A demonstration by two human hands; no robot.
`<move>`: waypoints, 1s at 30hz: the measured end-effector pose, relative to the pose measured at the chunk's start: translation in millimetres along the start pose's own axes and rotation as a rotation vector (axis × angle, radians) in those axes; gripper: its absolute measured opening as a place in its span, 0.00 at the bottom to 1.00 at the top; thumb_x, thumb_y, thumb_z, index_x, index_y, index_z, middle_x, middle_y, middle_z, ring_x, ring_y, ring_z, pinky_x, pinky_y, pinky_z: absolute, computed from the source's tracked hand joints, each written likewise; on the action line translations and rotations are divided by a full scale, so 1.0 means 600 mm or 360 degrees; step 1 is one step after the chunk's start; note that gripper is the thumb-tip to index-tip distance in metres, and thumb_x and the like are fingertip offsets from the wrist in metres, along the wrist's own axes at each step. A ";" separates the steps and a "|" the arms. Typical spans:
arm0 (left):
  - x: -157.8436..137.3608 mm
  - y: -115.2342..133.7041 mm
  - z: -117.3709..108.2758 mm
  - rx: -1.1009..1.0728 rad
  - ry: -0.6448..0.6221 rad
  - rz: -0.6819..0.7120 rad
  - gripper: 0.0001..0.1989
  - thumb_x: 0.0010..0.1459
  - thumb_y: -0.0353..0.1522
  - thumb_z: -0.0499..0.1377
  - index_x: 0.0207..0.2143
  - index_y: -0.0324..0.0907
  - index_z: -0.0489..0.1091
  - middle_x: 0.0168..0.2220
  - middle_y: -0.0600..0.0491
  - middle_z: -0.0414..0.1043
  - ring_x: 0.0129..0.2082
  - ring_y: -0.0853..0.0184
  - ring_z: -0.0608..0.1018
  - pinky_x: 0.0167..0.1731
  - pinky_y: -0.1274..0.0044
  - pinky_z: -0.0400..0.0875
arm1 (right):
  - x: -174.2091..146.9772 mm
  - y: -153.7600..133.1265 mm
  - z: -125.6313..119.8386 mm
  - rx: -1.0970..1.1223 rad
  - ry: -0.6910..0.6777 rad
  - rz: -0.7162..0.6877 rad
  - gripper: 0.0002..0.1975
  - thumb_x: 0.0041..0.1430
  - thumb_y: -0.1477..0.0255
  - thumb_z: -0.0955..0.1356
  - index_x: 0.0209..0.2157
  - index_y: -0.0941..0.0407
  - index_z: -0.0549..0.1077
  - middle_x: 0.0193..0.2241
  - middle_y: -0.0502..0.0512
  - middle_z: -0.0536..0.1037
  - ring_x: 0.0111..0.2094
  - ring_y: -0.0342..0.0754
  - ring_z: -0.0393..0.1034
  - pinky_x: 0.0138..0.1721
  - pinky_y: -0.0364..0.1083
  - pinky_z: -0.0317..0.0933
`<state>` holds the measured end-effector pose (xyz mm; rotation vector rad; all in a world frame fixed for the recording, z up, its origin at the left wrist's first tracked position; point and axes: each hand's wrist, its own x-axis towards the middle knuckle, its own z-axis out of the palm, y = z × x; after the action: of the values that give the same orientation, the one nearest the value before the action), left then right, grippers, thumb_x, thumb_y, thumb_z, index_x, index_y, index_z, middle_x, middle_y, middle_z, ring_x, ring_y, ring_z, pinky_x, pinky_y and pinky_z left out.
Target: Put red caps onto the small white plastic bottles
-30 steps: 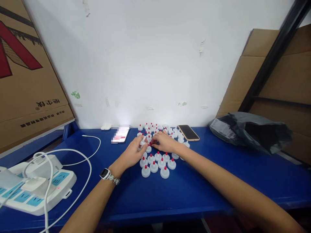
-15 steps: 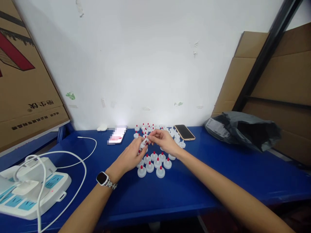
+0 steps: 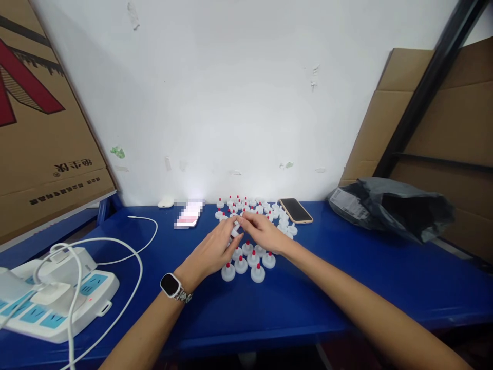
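My left hand grips a white plastic nozzle cap between thumb and fingers, tilted and partly hidden. My right hand is closed in a pinch at the narrow tip of that cap; what its fingertips hold is hidden. Below and in front of both hands stand several white nozzle caps with red tips, upright on the blue table. More red-tipped caps stand behind the hands. Beyond my right hand lies a cluster of white caps without red tips.
A phone lies at the back right, near a grey plastic bag. Another phone and a white case lie at the back left. A power strip with a white cable occupies the left side of the blue table.
The fingers of my right hand have closed in tighter over the nozzle cap's tip, and the hands sit closer together. The whole view has shifted slightly.
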<state>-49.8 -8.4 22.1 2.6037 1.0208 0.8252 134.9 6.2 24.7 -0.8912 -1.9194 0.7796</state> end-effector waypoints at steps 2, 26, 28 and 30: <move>0.001 0.001 0.003 0.0010 -0.0002 0.0031 0.23 0.68 0.39 0.45 0.62 0.42 0.50 0.58 0.41 0.62 0.59 0.58 0.67 0.57 0.63 0.65 | -0.004 -0.009 0.001 -0.0204 -0.0049 -0.0110 0.18 0.68 0.61 0.56 0.28 0.55 0.62 0.23 0.47 0.65 0.25 0.42 0.58 0.31 0.44 0.54; 0.049 -0.040 -0.021 0.0067 0.0146 -0.0217 0.25 0.67 0.45 0.42 0.61 0.45 0.57 0.52 0.46 0.68 0.53 0.58 0.70 0.54 0.61 0.64 | 0.024 0.007 -0.060 -0.1478 -0.0308 0.0081 0.19 0.67 0.67 0.56 0.26 0.57 0.69 0.25 0.55 0.75 0.29 0.47 0.67 0.41 0.47 0.51; 0.064 -0.042 -0.025 0.0088 0.0140 -0.0195 0.24 0.67 0.46 0.41 0.56 0.44 0.62 0.52 0.47 0.69 0.52 0.58 0.70 0.53 0.62 0.64 | 0.027 0.008 -0.058 -0.1625 -0.0426 0.0043 0.20 0.66 0.67 0.56 0.27 0.58 0.72 0.28 0.59 0.78 0.32 0.50 0.70 0.45 0.50 0.50; 0.078 -0.041 -0.023 0.0114 0.0124 -0.0152 0.23 0.67 0.45 0.41 0.52 0.43 0.65 0.50 0.47 0.71 0.50 0.58 0.71 0.52 0.62 0.64 | 0.032 0.010 -0.056 -0.1682 -0.0474 0.0013 0.21 0.66 0.65 0.57 0.27 0.58 0.73 0.29 0.61 0.79 0.34 0.52 0.71 0.47 0.52 0.50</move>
<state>-42.9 41.6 43.4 2.5764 1.2071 0.8885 158.9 30.9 42.7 -1.4343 -2.6140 -0.2022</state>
